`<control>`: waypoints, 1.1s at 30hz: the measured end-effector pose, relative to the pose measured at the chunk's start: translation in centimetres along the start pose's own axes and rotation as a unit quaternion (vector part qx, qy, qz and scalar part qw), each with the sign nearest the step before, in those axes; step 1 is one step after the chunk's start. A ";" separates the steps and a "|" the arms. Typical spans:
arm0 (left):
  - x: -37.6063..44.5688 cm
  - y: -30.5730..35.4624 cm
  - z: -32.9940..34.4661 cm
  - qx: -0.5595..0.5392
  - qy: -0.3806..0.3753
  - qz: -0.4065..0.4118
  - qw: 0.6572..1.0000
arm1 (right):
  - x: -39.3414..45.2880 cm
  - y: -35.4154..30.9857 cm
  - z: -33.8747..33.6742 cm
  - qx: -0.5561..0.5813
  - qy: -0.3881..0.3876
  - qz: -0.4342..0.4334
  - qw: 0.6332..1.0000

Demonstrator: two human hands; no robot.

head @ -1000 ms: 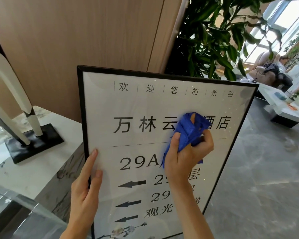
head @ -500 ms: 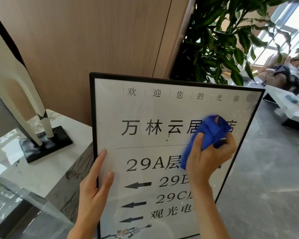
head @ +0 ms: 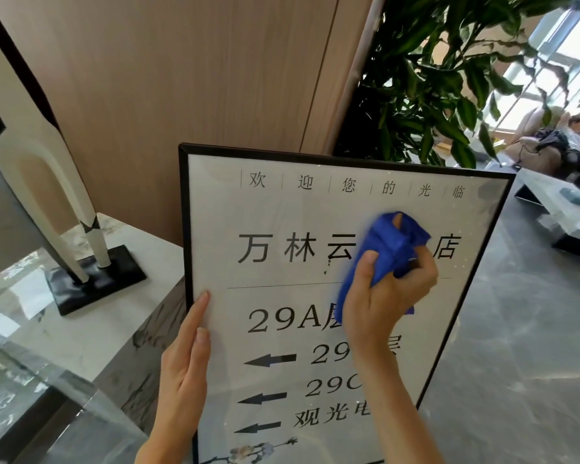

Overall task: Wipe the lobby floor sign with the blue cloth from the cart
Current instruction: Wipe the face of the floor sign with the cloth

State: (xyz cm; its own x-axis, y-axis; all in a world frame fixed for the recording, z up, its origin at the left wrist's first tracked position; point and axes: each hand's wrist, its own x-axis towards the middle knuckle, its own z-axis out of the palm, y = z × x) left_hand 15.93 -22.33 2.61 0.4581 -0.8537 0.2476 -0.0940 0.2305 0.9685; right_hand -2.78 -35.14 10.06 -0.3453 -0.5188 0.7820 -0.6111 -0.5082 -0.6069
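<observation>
Gripping the bunched cloth (head: 387, 252), the right hand (head: 385, 296) presses it against the middle of the sign (head: 282, 212), over the large characters. The left hand (head: 185, 356) lies flat, fingers straight, along the sign's left edge.

- A grey marble-patterned polished floor (head: 516, 346) fills the right side, and the black-framed white lobby sign with printed characters and arrows (head: 282, 222) stands beside it; the sign's foot is out of view.
- A white veined stone ledge (head: 91, 326) runs along the left, against the wood-panelled wall.
- On that ledge sits a flat black square base (head: 91, 283) carrying a tall cream-and-black abstract sculpture (head: 41, 169).
- A low white-topped coffee table on a dark plinth (head: 556, 209) stands on the floor at far right, with small blurred items on top.
</observation>
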 end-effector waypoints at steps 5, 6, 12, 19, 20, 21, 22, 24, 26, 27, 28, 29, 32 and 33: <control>0.1 -0.1 -0.4 -0.001 -0.007 -0.017 1.000 | -2.7 -3.0 2.2 -0.013 -0.073 -0.127 0.989; 0.1 0.0 -0.5 0.002 -0.011 -0.021 1.000 | -3.3 -3.4 2.5 0.004 -0.093 -0.140 0.986; 0.1 0.2 -1.1 -0.027 -0.040 -0.043 0.998 | -8.2 -3.5 1.0 -0.037 -0.241 -0.182 0.953; 0.2 0.5 -0.9 -0.045 -0.048 -0.041 0.997 | -10.4 -0.2 -0.5 -0.133 -0.266 -0.275 0.914; 0.2 0.5 -0.9 -0.047 -0.045 -0.043 0.997 | -9.6 -0.2 -0.6 -0.083 -0.268 -0.196 0.940; 0.1 0.5 -0.9 -0.049 -0.043 -0.043 0.997 | -8.8 -0.3 -0.6 0.002 -0.262 -0.106 0.959; 0.1 0.5 -0.9 -0.050 -0.042 -0.043 0.997 | -7.8 -0.2 -0.6 0.096 -0.235 -0.025 0.967; 0.1 0.5 -0.9 -0.048 -0.045 -0.042 0.997 | -5.3 0.5 -1.0 0.190 -0.162 0.039 0.968; 0.1 0.7 -0.9 -0.047 -0.048 -0.040 0.997 | -2.9 1.4 -1.6 0.140 -0.090 0.002 0.986; 0.1 0.7 -0.8 -0.046 -0.047 -0.039 0.997 | -2.1 1.9 -2.0 0.102 -0.062 -0.011 0.993; 0.1 0.8 -0.8 -0.045 -0.046 -0.040 0.997 | -1.3 2.8 -2.4 0.058 -0.039 -0.013 0.997; 0.1 0.8 -0.8 -0.045 -0.046 -0.041 0.997 | -0.5 3.6 -2.7 0.028 -0.020 0.013 0.999; 0.1 0.7 -0.9 -0.045 -0.049 -0.042 0.997 | 2.3 5.6 -3.9 0.012 0.022 0.051 0.998; 0.1 0.7 -0.9 -0.044 -0.049 -0.041 0.997 | 3.2 5.9 -4.2 0.012 0.033 0.045 0.998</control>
State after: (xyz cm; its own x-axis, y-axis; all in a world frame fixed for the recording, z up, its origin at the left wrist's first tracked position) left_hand 16.72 -21.79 3.24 0.3719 -0.9119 0.1734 0.0196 0.1945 0.9807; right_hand -10.48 -36.93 9.63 -0.4449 -0.5167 0.7315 -0.5579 -0.4790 -0.6777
